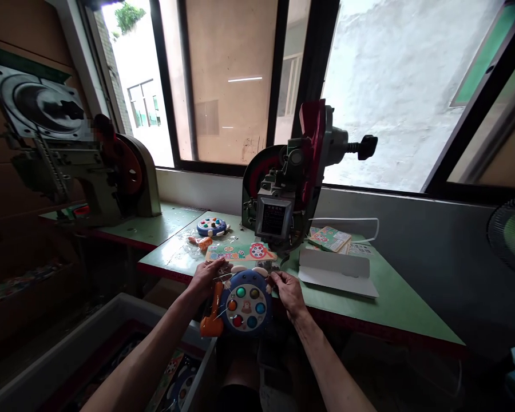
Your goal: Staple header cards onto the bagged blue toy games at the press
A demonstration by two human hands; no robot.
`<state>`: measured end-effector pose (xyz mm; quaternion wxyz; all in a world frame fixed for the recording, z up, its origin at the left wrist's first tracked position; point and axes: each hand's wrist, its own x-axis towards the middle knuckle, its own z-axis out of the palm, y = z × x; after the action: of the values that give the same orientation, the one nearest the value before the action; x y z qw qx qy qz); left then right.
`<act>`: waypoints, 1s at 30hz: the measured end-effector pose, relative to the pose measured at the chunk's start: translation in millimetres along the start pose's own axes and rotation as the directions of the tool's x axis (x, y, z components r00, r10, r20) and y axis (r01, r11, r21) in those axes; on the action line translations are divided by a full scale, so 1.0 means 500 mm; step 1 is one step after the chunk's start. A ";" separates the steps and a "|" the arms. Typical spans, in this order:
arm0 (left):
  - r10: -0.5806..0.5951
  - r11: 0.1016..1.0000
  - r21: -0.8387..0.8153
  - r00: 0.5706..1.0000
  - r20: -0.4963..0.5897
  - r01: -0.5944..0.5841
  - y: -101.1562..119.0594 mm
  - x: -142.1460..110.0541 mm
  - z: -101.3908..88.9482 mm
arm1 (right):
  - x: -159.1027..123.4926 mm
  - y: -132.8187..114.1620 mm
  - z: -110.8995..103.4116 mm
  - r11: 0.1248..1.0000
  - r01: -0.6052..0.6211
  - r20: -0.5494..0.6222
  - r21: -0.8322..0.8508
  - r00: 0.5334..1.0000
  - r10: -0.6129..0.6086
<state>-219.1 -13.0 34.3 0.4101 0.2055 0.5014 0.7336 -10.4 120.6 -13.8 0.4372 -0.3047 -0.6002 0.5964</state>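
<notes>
A blue round toy [246,303] with several coloured buttons and white ears hangs upright in a clear plastic bag. Beside it in the same bag is an orange toy hammer [215,312]. Across the top of the bag lies a printed header card [241,252], close under the machine's head. My left hand [206,278] is closed on the bag's upper left corner, just below the card. At the upper right, my right hand [289,292] pinches the bag's edge. The exact contact of the right fingertips is hard to make out.
A red and black press machine [283,183] stands on the green table [412,309]. Behind my left hand lie another blue toy [212,226] and orange hammer [203,242]. Stacked cards [330,238] and a white box [337,272] sit right. A grey bin [124,306] with bagged toys stands lower left.
</notes>
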 end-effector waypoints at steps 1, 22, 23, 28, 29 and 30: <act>0.002 1.000 -0.004 1.000 -0.009 -0.002 0.000 -0.001 0.000 | 0.002 0.000 0.003 1.000 0.002 -0.008 -0.006 1.000 -0.002; 0.330 0.884 0.429 0.896 -0.296 -0.183 0.050 -0.234 -0.305 | -0.166 0.023 -0.078 0.977 -0.090 0.139 -0.194 0.983 0.118; 0.359 0.857 0.489 0.869 -0.342 -0.162 0.053 -0.260 -0.349 | -0.188 0.037 -0.093 0.970 -0.117 0.134 -0.215 0.980 0.148; 0.353 0.860 0.510 0.706 -0.614 0.013 0.020 -0.368 -0.533 | -0.276 0.122 -0.151 0.919 -0.238 0.129 -0.315 0.948 0.290; 0.339 0.872 0.487 0.664 -0.666 0.044 0.006 -0.384 -0.560 | -0.289 0.139 -0.160 0.907 -0.264 0.132 -0.327 0.938 0.320; 0.329 0.881 0.467 0.621 -0.712 0.068 -0.008 -0.397 -0.583 | -0.300 0.156 -0.168 0.896 -0.290 0.132 -0.336 0.928 0.350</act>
<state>-310.5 -338.0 -68.1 0.0389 -0.0033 0.7666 0.6409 117.0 33.2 -122.4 0.2204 -0.4064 -0.6667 0.5846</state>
